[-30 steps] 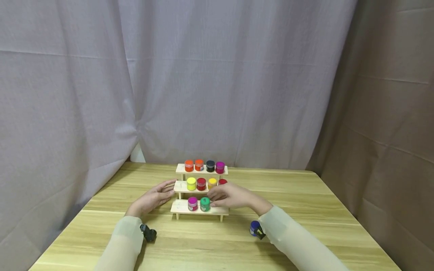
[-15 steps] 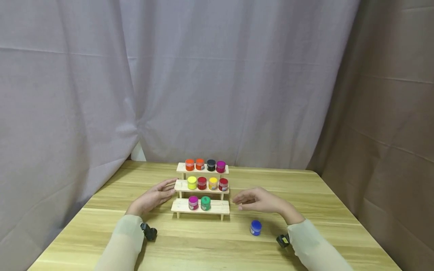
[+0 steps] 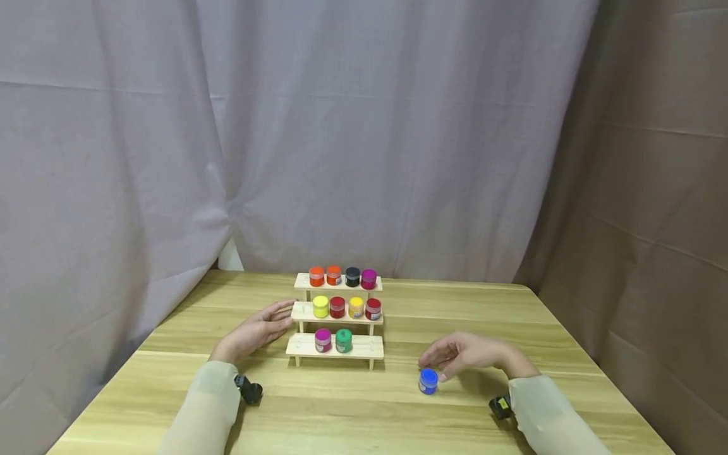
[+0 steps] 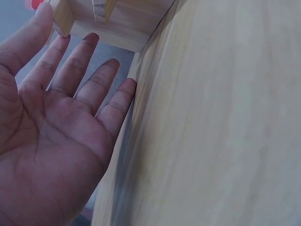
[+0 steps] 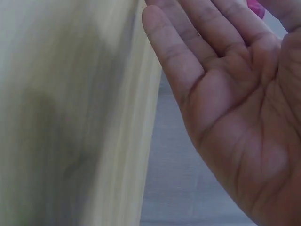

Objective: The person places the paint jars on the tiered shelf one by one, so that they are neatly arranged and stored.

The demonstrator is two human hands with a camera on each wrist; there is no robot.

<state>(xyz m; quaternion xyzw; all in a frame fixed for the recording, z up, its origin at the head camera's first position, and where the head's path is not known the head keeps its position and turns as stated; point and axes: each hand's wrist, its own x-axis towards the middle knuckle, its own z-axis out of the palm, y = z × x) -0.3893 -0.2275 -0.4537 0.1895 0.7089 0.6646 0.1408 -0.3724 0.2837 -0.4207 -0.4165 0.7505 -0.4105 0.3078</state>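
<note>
A three-step wooden stand (image 3: pixel 364 346) holds small paint jars. My left hand (image 3: pixel 258 332) is beside its left end, fingers extended, fingertips right at the middle step; in the left wrist view the palm (image 4: pixel 56 146) faces the camera with nothing in it. A blue paint jar (image 3: pixel 428 382) stands on the table right of the stand. Close behind and beside it is my right hand (image 3: pixel 472 355), thumb and fingers apart and loosely bent around the jar's far and right sides. The right wrist view shows a bare palm (image 5: pixel 235 103); the blue jar is not visible there.
On the lowest step stand a magenta jar (image 3: pixel 323 340) and a green jar (image 3: pixel 344 341). The middle step carries yellow and red jars, the top step orange, black and purple ones. Grey curtains (image 3: pixel 364 139) hang behind the wooden table (image 3: pixel 341 411).
My right hand has drawn back from the green jar on the lowest step, moving right and toward me to the blue jar. The left hand stays at the stand.
</note>
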